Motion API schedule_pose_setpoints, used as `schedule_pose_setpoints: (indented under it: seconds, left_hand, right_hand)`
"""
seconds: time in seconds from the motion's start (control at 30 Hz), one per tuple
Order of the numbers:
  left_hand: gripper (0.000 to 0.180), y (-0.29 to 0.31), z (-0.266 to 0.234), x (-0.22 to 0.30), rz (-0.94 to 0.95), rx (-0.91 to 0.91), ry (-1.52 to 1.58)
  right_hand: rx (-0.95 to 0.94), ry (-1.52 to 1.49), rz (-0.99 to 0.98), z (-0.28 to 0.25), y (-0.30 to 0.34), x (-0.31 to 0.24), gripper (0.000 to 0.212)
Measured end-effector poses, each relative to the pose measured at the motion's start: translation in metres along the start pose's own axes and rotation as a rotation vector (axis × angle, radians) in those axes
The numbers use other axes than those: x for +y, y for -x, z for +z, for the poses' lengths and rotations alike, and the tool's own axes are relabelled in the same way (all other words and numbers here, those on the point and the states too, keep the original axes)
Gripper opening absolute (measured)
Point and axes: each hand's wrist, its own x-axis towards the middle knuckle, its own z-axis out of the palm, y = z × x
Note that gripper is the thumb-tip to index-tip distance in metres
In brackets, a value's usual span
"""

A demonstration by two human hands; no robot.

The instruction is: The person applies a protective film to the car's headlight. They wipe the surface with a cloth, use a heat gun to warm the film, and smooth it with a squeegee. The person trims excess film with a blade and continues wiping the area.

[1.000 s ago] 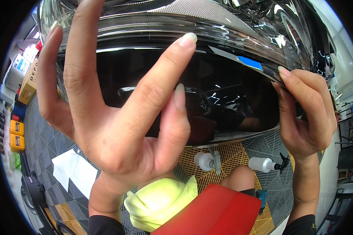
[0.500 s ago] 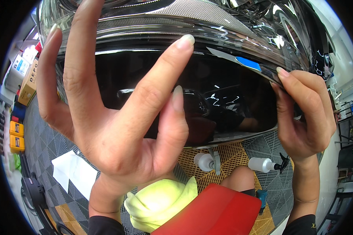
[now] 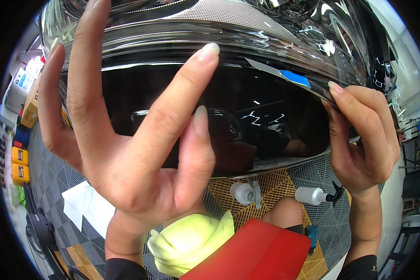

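Observation:
A large car headlight (image 3: pixel 247 35) with a clear ribbed lens fills the upper view, a glossy black surface (image 3: pixel 266 135) along its near side. My left hand (image 3: pixel 126 163) is raised in front of the left part, fingers spread, holding nothing; it hides some of the black surface. At the right end, my right hand (image 3: pixel 366 135) pinches a thin, dark strip-like tool between thumb and fingers. The tool has a blue patch (image 3: pixel 296 78) and a grey pointed tip (image 3: pixel 261 66), and lies along the line between lens and black surface. Whether its tip touches the headlight I cannot tell.
A yellow cloth (image 3: pixel 186 242) and a red panel (image 3: pixel 252 254) lie near my lap. Two white spray bottles (image 3: pixel 310 196) and a white sheet (image 3: pixel 86 205) are on the tiled floor (image 3: pixel 308 172). Yellow boxes (image 3: pixel 20 164) and a cardboard carton (image 3: pixel 31 105) stand at left.
My left hand has shifted slightly left, its fingers still spread. The right hand and the strip-like tool have barely moved.

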Motion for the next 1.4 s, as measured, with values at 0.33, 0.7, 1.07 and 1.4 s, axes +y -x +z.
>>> schedule_pose_setpoints:
  seconds: [0.33,0.7,1.07,1.4]
  left_hand:
    - [0.04,0.001,0.001,0.0,0.003,0.003,-0.008]
    - [0.039,0.001,0.002,0.0,-0.007,-0.007,-0.027]
    - [0.04,0.002,0.003,-0.002,0.004,-0.01,-0.018]
    - [0.042,-0.003,0.0,-0.001,0.015,-0.021,-0.037]
  right_hand:
    - [-0.019,-0.029,-0.001,-0.004,-0.003,0.003,0.029]
    - [-0.034,-0.022,0.023,-0.007,0.0,0.007,0.028]
    - [-0.045,0.012,0.011,-0.01,0.001,0.01,0.029]
    - [-0.049,0.016,0.027,-0.012,0.003,0.015,0.029]
